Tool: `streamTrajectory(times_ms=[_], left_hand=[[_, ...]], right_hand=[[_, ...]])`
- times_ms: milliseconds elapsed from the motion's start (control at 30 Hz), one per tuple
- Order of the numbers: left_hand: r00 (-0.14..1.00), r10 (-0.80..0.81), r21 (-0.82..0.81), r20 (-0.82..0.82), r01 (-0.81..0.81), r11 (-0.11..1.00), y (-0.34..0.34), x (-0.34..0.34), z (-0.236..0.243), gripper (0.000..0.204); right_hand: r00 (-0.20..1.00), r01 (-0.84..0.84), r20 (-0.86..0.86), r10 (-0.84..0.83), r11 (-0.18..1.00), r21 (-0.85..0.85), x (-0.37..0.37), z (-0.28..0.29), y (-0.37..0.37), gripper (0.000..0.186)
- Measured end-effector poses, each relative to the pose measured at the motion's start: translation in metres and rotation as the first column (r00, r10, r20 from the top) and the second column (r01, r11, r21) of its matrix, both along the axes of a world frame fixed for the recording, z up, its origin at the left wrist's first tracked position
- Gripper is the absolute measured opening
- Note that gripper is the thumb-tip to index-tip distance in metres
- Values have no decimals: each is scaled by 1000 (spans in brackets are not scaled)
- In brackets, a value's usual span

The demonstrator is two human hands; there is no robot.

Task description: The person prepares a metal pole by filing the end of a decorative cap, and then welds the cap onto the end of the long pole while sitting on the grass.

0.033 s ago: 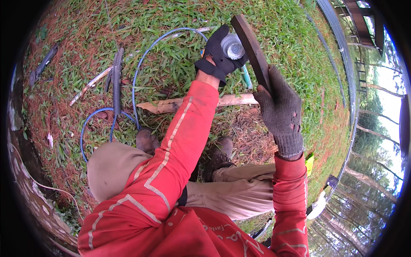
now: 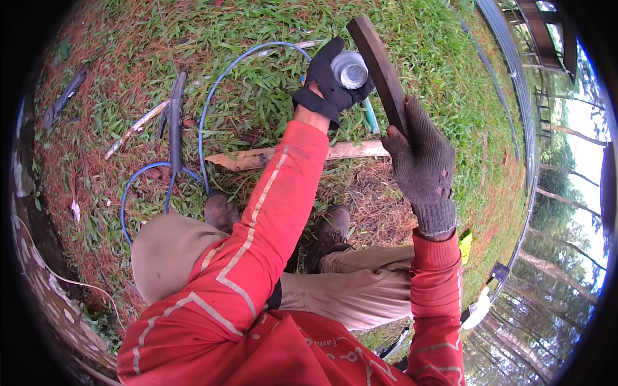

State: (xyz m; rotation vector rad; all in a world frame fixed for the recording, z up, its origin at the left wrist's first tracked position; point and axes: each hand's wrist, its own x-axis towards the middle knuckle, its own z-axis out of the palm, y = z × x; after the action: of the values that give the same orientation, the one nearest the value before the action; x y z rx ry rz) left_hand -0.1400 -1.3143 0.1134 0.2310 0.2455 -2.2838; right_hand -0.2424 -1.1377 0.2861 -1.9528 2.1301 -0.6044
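As my right hand [image 2: 421,157] grips a dark bar [image 2: 378,67], left hand [image 2: 329,83] curled around a round greyish object [image 2: 351,71], just left of the bar.

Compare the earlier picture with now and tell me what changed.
Nothing has clearly moved, and nothing was taken up or let go. The left hand stays around the clear round thing, the right hand on the dark bar. The blue hose and plank lie as before.
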Motion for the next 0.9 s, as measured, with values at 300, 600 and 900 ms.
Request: streamTrajectory(times_ms=[300,600,900], left_hand=[[999,-30,119,-21,33,992,-1,11,-4,41],[975,174,-350,138,-116,930,-10,-1,-51,28],[945,282,-528,163,-158,835,-11,2,-51,36]], right_hand=[[985,-61,-162,66,997,38,7,7,-2,58],[984,-63,-155,83,989,134,13,9,-4,58],[979,-59,-189,79,992,111,16,4,-4,54]])
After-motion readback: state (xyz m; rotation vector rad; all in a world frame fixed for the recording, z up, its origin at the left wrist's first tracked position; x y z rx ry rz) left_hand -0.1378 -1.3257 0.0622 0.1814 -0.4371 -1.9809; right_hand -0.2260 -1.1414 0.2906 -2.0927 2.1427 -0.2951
